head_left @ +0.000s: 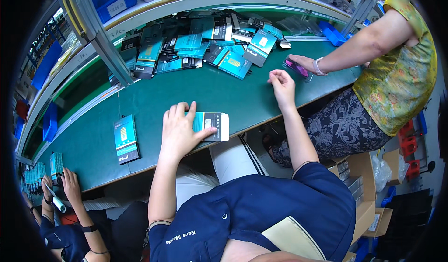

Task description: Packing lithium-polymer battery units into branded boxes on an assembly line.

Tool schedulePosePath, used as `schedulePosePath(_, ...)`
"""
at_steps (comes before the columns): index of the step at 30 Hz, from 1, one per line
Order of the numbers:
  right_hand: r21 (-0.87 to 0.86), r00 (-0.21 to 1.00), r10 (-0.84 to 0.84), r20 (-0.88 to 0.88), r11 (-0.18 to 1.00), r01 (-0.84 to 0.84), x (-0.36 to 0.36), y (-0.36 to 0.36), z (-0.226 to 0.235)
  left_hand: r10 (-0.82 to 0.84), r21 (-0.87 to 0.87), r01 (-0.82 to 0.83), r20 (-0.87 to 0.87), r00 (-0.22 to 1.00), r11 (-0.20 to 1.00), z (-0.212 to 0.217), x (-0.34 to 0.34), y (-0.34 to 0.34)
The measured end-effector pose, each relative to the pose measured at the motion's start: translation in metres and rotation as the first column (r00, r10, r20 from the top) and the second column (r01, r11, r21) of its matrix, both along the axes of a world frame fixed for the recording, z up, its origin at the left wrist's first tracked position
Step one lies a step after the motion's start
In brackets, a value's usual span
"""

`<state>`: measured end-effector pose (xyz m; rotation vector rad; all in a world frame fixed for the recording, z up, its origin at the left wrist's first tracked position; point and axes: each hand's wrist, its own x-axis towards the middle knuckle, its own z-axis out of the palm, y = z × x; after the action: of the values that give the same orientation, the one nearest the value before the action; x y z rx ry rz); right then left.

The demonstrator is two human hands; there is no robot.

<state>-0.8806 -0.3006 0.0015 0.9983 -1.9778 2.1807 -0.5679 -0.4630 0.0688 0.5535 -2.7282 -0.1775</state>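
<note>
A flat teal-and-black cardboard box (211, 120) lies near the table's front edge, with a pale end flap showing at its right. My left hand (179, 130) holds it down, fingers spread over its left end and thumb across its black part. Above the tabletop, to the right, my right hand (283, 88) is closed with thumb and fingertips together. Anything small between those fingertips is hidden. Another similar box (125, 139) lies flat to the left of my left hand.
A heap of similar boxes (189, 41) fills the far side of the green table (224, 90). At right, a co-worker's hand (302, 64) rests on a pink-purple item (297, 69). Another person's hands (71, 186) work beside upright boxes (56, 165) at far left. A metal post (103, 47) stands at the back left.
</note>
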Motion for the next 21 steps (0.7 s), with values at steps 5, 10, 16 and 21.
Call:
schedulePosePath(5,0.291,0.73,-0.295,-0.616,0.776,0.559,-0.071,0.042,0.008,-0.049,0.057,0.042,0.12,0.992,0.997,0.004,0.008,0.003)
schedulePosePath(10,0.472,0.656,-0.132,-0.743,0.591,0.654,-0.061,0.058,0.019,-0.175,0.046,0.18,-0.091,0.98,0.983,-0.002,-0.003,0.003)
schedulePosePath(16,0.593,0.854,0.086,-0.514,0.755,0.281,0.064,0.042,0.03,-0.18,0.214,0.188,-0.055,0.982,0.959,0.005,-0.008,-0.001)
schedulePosePath(21,0.646,0.822,0.516,-0.24,0.717,-0.262,0.087,0.023,0.048,-0.178,0.233,0.183,-0.045,0.983,0.955,0.012,-0.006,-0.003)
